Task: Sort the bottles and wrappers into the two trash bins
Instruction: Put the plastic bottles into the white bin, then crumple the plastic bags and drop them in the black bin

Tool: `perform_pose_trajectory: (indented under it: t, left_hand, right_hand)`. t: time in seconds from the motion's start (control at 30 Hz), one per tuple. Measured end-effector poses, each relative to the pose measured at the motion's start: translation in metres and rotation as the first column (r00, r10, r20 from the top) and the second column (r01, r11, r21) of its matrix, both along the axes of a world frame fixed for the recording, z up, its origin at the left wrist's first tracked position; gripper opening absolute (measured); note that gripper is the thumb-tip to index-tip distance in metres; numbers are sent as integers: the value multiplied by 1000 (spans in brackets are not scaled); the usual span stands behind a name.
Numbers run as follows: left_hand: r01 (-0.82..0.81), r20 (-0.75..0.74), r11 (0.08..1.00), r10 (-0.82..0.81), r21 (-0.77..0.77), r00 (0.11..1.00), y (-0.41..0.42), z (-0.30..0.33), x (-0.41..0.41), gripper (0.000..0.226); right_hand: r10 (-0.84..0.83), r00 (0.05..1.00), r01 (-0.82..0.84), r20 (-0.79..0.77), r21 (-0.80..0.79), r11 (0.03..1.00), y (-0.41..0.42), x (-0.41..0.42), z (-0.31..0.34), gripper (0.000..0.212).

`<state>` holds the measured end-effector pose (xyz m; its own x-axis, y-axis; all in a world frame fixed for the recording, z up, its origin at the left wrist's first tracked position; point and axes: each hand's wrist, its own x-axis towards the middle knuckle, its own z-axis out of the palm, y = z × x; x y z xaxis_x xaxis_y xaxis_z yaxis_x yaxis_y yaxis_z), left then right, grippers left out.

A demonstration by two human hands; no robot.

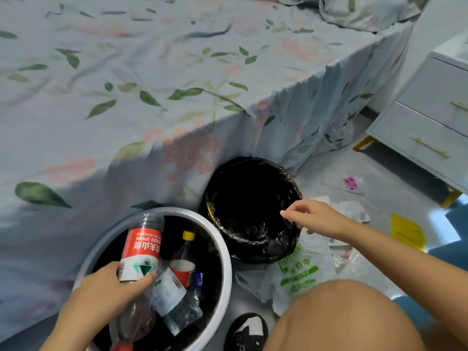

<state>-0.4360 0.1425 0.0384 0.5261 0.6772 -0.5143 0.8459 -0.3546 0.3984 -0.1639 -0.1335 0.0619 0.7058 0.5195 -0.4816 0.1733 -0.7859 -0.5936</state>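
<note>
My left hand (109,287) grips a clear bottle with a red and white label (140,247), held over the white round bin (225,252). Inside that bin lie a yellow-capped bottle (183,257) and a clear bottle with a white label (172,297). Beside it to the right stands a bin lined with a black bag (253,209). My right hand (311,215) hovers over the black bin's right rim, fingers loosely pinched, with nothing visible in them. Wrappers lie on the floor to the right: a white bag with green print (301,269), a yellow wrapper (406,230), a pink scrap (350,182).
A bed with a leaf-patterned sheet (152,84) borders both bins at the back and left. A white nightstand with gold legs (430,127) stands at the right. My bare knee (342,315) and a black and white slipper (247,333) are at the bottom.
</note>
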Motion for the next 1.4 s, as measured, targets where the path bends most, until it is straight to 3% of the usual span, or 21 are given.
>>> perform_pose_trajectory:
  t: [0.1,0.27,0.37,0.6,0.7,0.8,0.87,0.97,1.03,1.1,1.17,1.27,1.4]
  left_hand:
    - [17,-132,1000,-19,-16,991,1,-6,-2,57]
    - [-6,-289,996,-20,-89,957,13,-12,5,59]
    - [65,-331,996,-82,-62,940,20,-13,14,59]
    - [106,-466,987,-36,123,884,19,-20,26,76]
    - [155,-416,980,-90,124,905,24,-26,31,64]
    - [302,-210,889,-240,344,948,6,-1,65,66]
    - [358,-39,817,-383,452,923,-50,44,102,68]
    - [523,260,839,-544,148,798,-139,67,146,35]
    - [627,313,778,-586,-41,748,-180,41,170,24]
    - [687,289,719,-638,-107,713,-209,-1,193,27]
    - [667,282,724,-613,-174,738,-226,-38,212,30]
    - [624,317,698,-538,-351,781,-239,-84,227,23]
    - [569,314,701,-475,-429,822,-242,-122,235,28]
  right_hand:
    - [22,999,-21,29,-27,999,-1,1,-2,28]
    - [172,972,-145,160,-168,975,-8,13,-3,28]
    - [295,930,-226,219,-293,929,-15,24,-5,35]
    - [305,925,-211,226,-361,908,-59,48,-11,45]
    - [319,922,-214,219,-398,892,-84,55,-9,47]
    - [327,920,-202,218,-450,870,-113,67,-4,48]
    - [312,928,-191,203,-457,868,-129,74,-4,46]
    - [218,963,-135,159,-416,899,-146,86,-20,44]
    - [84,991,-43,109,-335,941,-152,91,-43,48]
    - [-69,997,71,17,-268,961,-158,92,-80,55]
    - [-151,982,115,-117,-271,956,-162,87,-121,68]
    - [-130,963,62,-238,-274,960,-165,75,-178,78]
    - [-126,984,103,-129,-169,980,-157,57,-225,86]
